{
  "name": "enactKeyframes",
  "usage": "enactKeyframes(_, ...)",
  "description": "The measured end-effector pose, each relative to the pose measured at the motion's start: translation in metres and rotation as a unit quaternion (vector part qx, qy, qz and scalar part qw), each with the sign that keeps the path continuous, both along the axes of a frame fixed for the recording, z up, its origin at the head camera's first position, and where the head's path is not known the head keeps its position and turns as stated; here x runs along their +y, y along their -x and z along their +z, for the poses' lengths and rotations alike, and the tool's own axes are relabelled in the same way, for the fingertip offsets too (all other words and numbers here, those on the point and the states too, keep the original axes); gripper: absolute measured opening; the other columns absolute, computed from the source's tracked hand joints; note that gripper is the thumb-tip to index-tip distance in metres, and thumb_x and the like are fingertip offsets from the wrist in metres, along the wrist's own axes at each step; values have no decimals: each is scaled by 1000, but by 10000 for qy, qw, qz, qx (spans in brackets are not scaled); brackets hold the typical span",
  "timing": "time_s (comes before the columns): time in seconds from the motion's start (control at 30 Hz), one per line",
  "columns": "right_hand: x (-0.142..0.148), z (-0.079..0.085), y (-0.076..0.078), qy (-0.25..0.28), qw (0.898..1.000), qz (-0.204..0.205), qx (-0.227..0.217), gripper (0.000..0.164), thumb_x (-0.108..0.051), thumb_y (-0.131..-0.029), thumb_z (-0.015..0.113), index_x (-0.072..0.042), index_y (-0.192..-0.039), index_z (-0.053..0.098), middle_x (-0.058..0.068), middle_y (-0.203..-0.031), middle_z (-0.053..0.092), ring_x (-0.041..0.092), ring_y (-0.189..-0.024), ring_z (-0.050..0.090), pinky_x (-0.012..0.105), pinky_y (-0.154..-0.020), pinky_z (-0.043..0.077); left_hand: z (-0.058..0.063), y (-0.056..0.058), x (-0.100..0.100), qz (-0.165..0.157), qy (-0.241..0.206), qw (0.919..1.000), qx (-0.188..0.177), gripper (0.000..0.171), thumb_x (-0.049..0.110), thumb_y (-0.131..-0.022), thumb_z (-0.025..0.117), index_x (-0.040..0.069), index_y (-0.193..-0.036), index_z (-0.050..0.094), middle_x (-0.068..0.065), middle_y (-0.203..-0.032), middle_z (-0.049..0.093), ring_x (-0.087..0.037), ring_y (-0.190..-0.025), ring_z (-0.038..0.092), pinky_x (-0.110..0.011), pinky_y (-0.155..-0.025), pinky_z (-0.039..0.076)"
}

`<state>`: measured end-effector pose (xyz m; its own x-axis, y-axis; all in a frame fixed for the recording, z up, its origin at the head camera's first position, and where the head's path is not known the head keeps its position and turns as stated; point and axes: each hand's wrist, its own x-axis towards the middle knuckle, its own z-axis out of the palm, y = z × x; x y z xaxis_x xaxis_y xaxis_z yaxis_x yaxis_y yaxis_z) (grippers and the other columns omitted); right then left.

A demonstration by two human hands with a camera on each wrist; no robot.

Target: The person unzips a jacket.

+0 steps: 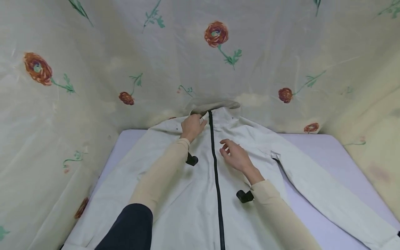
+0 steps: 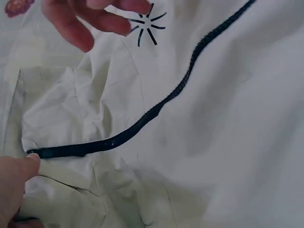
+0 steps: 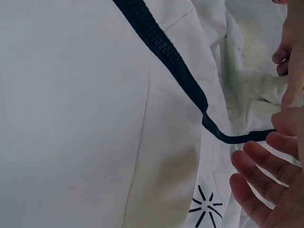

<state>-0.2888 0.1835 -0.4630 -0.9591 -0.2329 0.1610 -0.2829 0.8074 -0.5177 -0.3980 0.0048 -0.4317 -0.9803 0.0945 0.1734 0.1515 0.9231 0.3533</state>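
White zip-front jacket (image 1: 200,208) lies spread, front up, on a lilac tabletop (image 1: 307,143) in the head view, under both hands. The left hand (image 1: 192,127) pinches its collar (image 1: 223,118) just beside the top of the black zipper (image 1: 217,180); the right hand (image 1: 236,156) is over the chest, across the zipper. From the left wrist, the left thumb meets the zipper's collar end, near a black starburst mark (image 2: 147,23). From the right wrist, the right hand's fingers are loosely bent, slightly apart, gripping nothing, near that mark.
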Motion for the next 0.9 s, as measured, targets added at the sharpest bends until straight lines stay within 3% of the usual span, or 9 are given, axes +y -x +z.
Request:
enactKeyframes(0.1, -1, -2, 1, 127, 9998, -79, -92, 33, -24, -89, 48, -9, -118, 52, 5, -97, 60, 17, -84, 60, 35, -73, 46, -7, -3, 0, -204, -139, 9991, 342, 31, 47, -88, 45, 24, -86, 65, 3, -72, 62, -15, -57, 54, -31, -48, 42)
enactKeyframes(0.17, -3, -1, 4, 316, 9993, -76, -189, 35, -24, -89, 48, -7, -120, 50, 8, -101, 59, 20, -87, 60, 36, -75, 47, -8, -5, -3, -369, -229, 9973, 594, 30, 44, -89, 47, 24, -75, 64, 4, -67, 55, -14, -54, 49, -29, -45, 37)
enactKeyframes(0.23, -7, 2, 8, 561, 9978, -83, -350, 38, -25, -90, 48, -7, -123, 46, 11, -107, 57, 23, -92, 59, 38, -78, 46, -4, -6, -4, -470, -93, 9947, 911, 30, 42, -88, 49, 24, -73, 66, 4, -76, 52, -13, -64, 48, -29, -49, 40)
enactKeyframes(0.33, -11, 6, 15, 961, 9936, -45, -589, 44, -24, -90, 47, -5, -129, 39, 15, -118, 52, 28, -99, 57, 41, -82, 45, 5, -7, -2, -632, 302, 9851, 1573, 25, 39, -88, 52, 25, -78, 70, 5, -103, 50, -14, -91, 45, -30, -66, 43)
enactKeyframes(0.4, -10, 8, 18, 1125, 9907, -84, -759, 48, -25, -91, 46, -6, -133, 33, 16, -124, 48, 29, -104, 54, 42, -85, 44, 10, -7, 3, -857, 589, 9752, 1952, 25, 37, -88, 51, 25, -79, 70, 4, -119, 48, -16, -107, 40, -33, -80, 40)
enactKeyframes(0.47, -11, 10, 23, 1246, 9883, -141, -866, 54, -26, -91, 45, -7, -137, 25, 17, -130, 43, 30, -108, 52, 43, -87, 43, 16, -6, 4, -1202, 719, 9667, 2143, 25, 36, -89, 50, 25, -79, 69, 5, -122, 51, -16, -113, 42, -37, -90, 33)
enactKeyframes(0.57, -12, 13, 28, 1508, 9837, -236, -953, 63, -29, -91, 44, -8, -141, 13, 16, -138, 34, 29, -114, 49, 43, -90, 42, 19, -6, 4, -1711, 767, 9620, 1984, 23, 35, -90, 47, 26, -84, 67, 9, -102, 63, -10, -97, 55, -41, -95, 25)
enactKeyframes(0.73, -19, 19, 37, 2146, 9728, -209, -847, 67, -26, -91, 46, -8, -143, 6, 18, -140, 31, 31, -118, 47, 42, -92, 43, 15, -3, -4, -2061, 189, 9703, 1251, 19, 31, -92, 44, 24, -89, 62, 11, -71, 64, -7, -66, 58, -40, -98, 24)
enactKeyframes(0.9, -27, 27, 43, 2619, 9616, -251, -774, 58, -21, -91, 47, -7, -140, 17, 19, -131, 41, 31, -115, 48, 41, -90, 44, 13, 2, -10, -2182, -465, 9698, 985, 18, 29, -92, 43, 22, -96, 59, 8, -80, 65, -12, -74, 58, -36, -100, 28)
